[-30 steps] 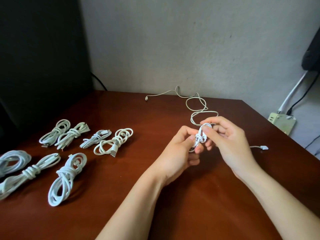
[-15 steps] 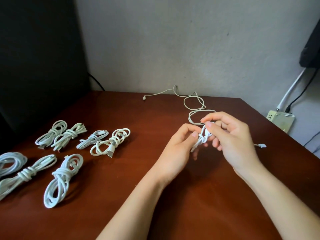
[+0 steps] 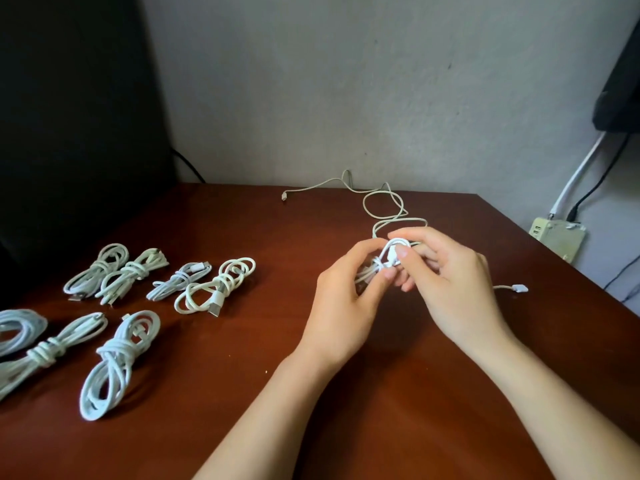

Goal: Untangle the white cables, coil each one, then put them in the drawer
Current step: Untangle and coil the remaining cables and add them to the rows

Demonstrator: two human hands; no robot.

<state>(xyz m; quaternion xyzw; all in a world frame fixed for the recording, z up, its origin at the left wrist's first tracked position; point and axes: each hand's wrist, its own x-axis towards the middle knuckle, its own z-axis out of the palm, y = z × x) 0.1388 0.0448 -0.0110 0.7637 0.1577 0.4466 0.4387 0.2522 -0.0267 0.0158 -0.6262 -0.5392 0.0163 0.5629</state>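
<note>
Both hands meet over the middle of the brown table (image 3: pixel 346 427) around a small white cable bundle (image 3: pixel 382 263). My left hand (image 3: pixel 346 306) pinches the bundle from the left. From the right, my right hand (image 3: pixel 450 289) pinches a loop of it with thumb and forefinger. A loose white cable (image 3: pixel 384 206) trails in loops behind the hands to the wall. A white plug end (image 3: pixel 519 289) lies to the right of my right hand. Several coiled white cables (image 3: pixel 214 289) lie on the left part of the table. No drawer is in view.
A dark panel (image 3: pixel 76 116) rises at the back left. The grey wall (image 3: pixel 346 81) runs behind the table. A pale power strip (image 3: pixel 554 237) with black and white leads sits beyond the table's right edge.
The hands have stayed over the same spot. The fingers shifted a little on the bundle, and my right thumb and forefinger now pinch its top loop.
</note>
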